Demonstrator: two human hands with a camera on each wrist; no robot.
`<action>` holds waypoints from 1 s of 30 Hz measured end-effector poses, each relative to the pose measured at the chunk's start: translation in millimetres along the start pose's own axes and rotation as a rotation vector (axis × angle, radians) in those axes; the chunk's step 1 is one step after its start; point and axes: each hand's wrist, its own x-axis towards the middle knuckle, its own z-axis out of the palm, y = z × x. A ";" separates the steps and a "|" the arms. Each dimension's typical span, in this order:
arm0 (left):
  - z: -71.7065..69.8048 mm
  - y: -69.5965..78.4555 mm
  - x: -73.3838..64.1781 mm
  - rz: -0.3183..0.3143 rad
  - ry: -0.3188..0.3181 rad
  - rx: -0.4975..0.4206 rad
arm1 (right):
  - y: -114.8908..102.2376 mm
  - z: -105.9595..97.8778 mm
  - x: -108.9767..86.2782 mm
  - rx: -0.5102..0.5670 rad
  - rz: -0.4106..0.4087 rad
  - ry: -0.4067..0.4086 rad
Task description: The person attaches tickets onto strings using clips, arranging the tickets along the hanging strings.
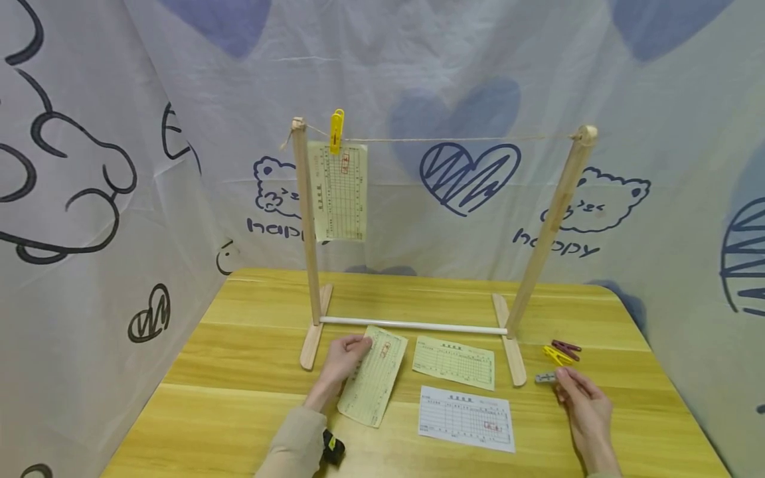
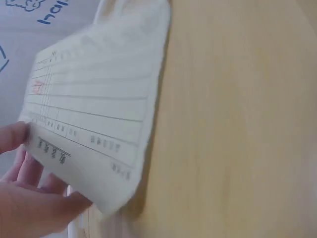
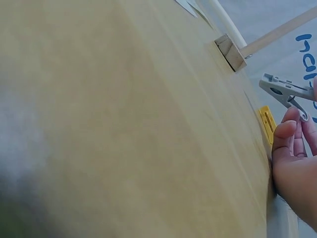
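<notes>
My left hand (image 1: 346, 358) pinches a pale yellow printed slip (image 1: 375, 378) by its upper left edge, thumb on top. In the left wrist view the slip (image 2: 94, 104) tilts up from the table, a small red stamp near its far end. At the right, my right hand (image 1: 584, 405) pinches a grey clothespin (image 1: 545, 378) between thumb and fingers. The right wrist view shows this clothespin (image 3: 285, 91) pointing away from the fingertips. Just beyond that hand lie a yellow clothespin (image 1: 557, 355) and a dark red one (image 1: 566, 349).
A wooden frame (image 1: 307, 226) carries a string (image 1: 442, 139), where a yellow clothespin (image 1: 337, 131) holds a yellow slip (image 1: 340, 192) at the left. Another yellow slip (image 1: 454, 362) and a white slip (image 1: 467, 419) lie on the table (image 1: 209, 398). A white bar (image 1: 412, 325) joins the frame's feet.
</notes>
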 end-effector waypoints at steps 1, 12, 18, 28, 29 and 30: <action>0.7 1.0 -0.1 0.001 0.017 -0.036 | -0.1 0.3 -0.1 0.006 0.001 0.001; 7.5 15.3 -0.4 0.019 0.101 -0.301 | -1.9 3.5 -5.4 0.087 -0.005 -0.031; 11.9 27.8 -3.2 0.027 0.135 -0.370 | -2.5 7.2 -8.7 0.134 -0.049 -0.076; 18.5 48.8 -14.1 0.058 0.131 -0.376 | -10.1 19.6 -20.4 0.201 -0.080 -0.090; 19.1 50.5 -15.0 0.063 0.132 -0.367 | -11.2 21.4 -21.8 0.206 -0.083 -0.089; 19.4 52.1 -15.8 0.067 0.133 -0.359 | -12.2 23.1 -23.4 0.212 -0.087 -0.094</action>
